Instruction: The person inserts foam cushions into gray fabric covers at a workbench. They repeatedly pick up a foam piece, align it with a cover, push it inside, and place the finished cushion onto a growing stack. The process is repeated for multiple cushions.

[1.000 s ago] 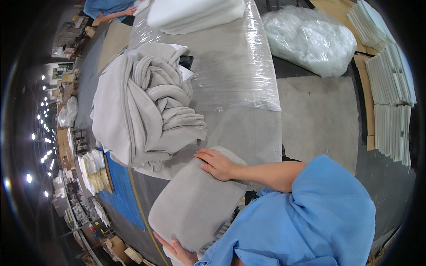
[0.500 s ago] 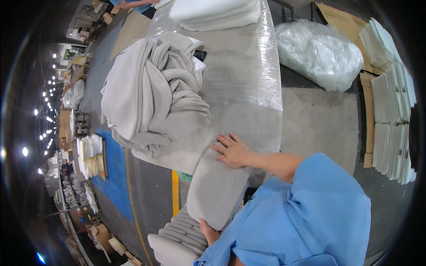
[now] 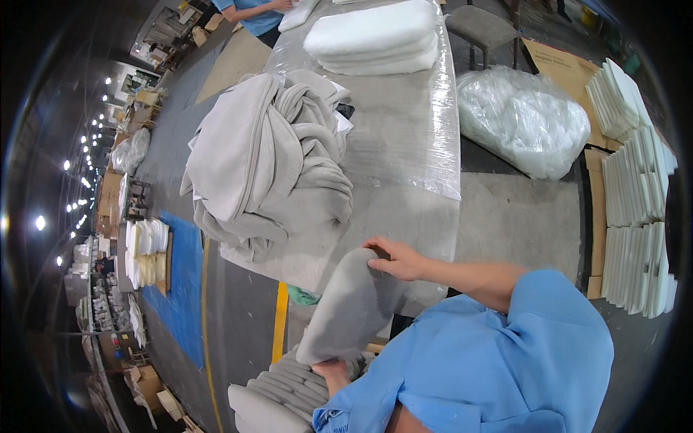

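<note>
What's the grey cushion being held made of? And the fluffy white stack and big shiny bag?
The grey cushion looks covered in matte fabric: smooth, without shine; any filling is hidden. The white stack seems to be fluffy padding, perhaps polyester, with soft rounded edges. The shiny bag is probably clear plastic: it's see-through, wrinkled and glinting.

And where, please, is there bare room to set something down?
The table is free right of the heaped grey fabric, between the white padding stack and the right hand. The floor is bare between the table and white sheet stacks. The table's left side is crowded by fabric; its near edge, by the grey cushion.
</note>
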